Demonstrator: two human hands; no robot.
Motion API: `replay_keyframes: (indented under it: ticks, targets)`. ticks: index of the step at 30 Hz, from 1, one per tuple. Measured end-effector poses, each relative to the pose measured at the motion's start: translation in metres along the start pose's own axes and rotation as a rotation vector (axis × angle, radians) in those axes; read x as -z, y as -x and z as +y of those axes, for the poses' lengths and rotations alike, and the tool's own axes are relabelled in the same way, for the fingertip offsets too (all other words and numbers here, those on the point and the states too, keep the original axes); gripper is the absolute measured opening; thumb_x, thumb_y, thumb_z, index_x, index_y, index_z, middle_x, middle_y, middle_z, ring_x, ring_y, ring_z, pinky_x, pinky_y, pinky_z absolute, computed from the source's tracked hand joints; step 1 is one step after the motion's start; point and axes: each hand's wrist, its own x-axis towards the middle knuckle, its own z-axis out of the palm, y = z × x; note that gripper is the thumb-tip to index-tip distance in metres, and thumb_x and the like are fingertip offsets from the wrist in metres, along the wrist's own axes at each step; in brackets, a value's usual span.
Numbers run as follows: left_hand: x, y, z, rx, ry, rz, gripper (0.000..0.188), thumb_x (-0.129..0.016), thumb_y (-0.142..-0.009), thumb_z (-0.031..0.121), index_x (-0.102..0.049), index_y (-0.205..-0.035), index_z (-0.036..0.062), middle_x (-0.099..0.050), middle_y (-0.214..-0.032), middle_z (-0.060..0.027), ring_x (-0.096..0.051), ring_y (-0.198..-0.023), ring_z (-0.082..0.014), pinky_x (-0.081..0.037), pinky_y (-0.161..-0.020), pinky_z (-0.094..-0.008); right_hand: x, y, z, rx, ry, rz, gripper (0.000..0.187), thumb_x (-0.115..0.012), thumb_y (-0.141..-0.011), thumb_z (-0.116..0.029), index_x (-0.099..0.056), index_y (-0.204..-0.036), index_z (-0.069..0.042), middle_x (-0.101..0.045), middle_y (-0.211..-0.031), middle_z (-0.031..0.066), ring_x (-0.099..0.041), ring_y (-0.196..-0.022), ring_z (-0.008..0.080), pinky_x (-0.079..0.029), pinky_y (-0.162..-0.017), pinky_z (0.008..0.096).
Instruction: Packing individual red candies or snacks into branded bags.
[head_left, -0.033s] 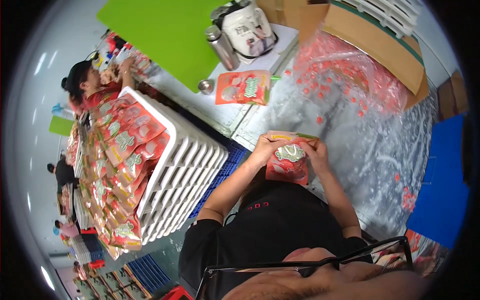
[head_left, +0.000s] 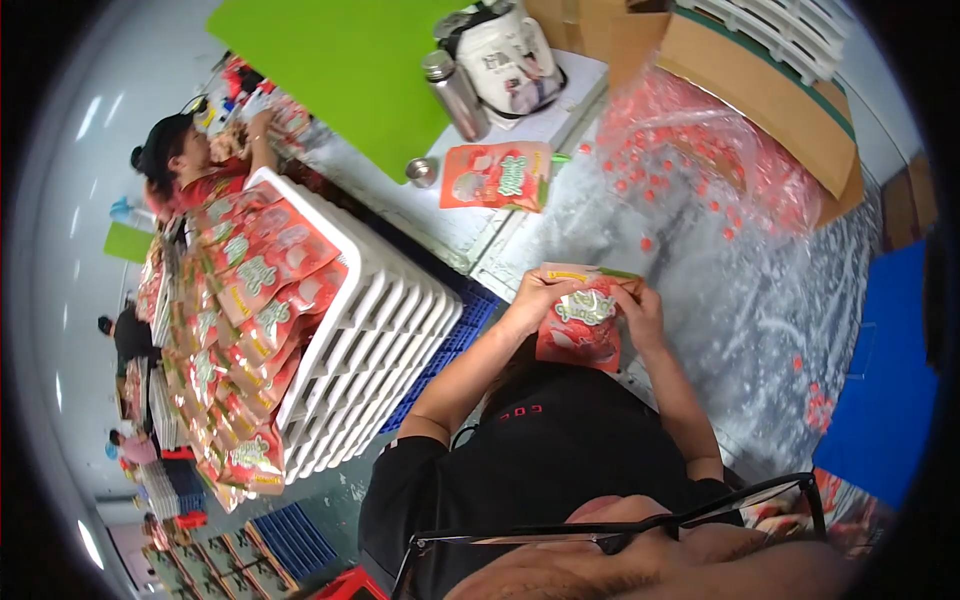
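A red candy pouch (head_left: pixel 578 335) with a tan top strip and a green corner hangs upright between my hands, in front of my black shirt. My left hand (head_left: pixel 540 296) pinches its upper left edge. At its upper right, my right hand (head_left: pixel 638 302) grips the edge with thumb and fingers closed. A similar red pouch (head_left: pixel 490 177) lies flat on the table (head_left: pixel 665 290) beyond my hands. Small red candies (head_left: pixel 645 244) are scattered on the table to the right, spilling from a clear plastic liner (head_left: pixel 790 200).
A stack of white crates (head_left: pixel 385 345), its top full of red pouches, stands at left on a blue pallet (head_left: pixel 470 300). A steel bottle (head_left: pixel 460 105), its cap (head_left: pixel 421 172) and a white bag (head_left: pixel 505 60) sit farther back. A cardboard box (head_left: pixel 760 95) stands far right; a co-worker (head_left: pixel 190 165) works at left.
The whole view has shifted slightly, so the scene sits a little farther right. Both hands keep hold of the pouch; my right fingers have moved slightly along its top edge.
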Motion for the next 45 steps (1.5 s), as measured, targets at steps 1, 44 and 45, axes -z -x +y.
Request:
replay_keyframes:
  ticks: [1, 44, 45]
  targets:
    - [0.004, -0.001, -0.004, 0.029, 0.04, 0.015, 0.018, -0.068, -0.091, 0.003, -0.072, -0.108, -0.004, -0.074, -0.102, -0.0111, -0.07, -0.09, -0.016, -0.056, -0.084, -0.0302, -0.001, -0.002, 0.005, 0.005, -0.009, -0.033, 0.017, -0.065, -0.094, -0.013, -0.071, -0.097, 0.003, -0.066, -0.08, -0.0031, -0.055, -0.071, 0.0042, -0.044, -0.064, 0.023]
    - [0.234, 0.08, 0.277, 0.531, -1.88, 1.353, 0.08, -0.044, -0.09, 0.057, -0.03, -0.157, 0.0151, -0.018, -0.165, -0.0163, -0.008, -0.151, -0.0448, -0.003, -0.114, -0.0721, 0.029, -0.067, 0.018, -0.239, -0.044, -0.141, 0.022, -0.057, -0.1, -0.018, -0.066, -0.111, 0.0, -0.069, -0.094, 0.0069, -0.066, -0.079, 0.0132, -0.056, -0.071, 0.0267]
    - [0.24, 0.087, 0.273, 0.547, -1.872, 1.366, 0.08, -0.044, -0.09, 0.057, -0.03, -0.157, 0.0151, -0.018, -0.165, -0.0163, -0.008, -0.151, -0.0448, -0.003, -0.114, -0.0721, 0.035, -0.071, 0.021, -0.23, -0.068, -0.122, 0.022, -0.058, -0.101, -0.018, -0.066, -0.111, -0.001, -0.069, -0.094, 0.0062, -0.066, -0.078, 0.013, -0.056, -0.07, 0.0265]
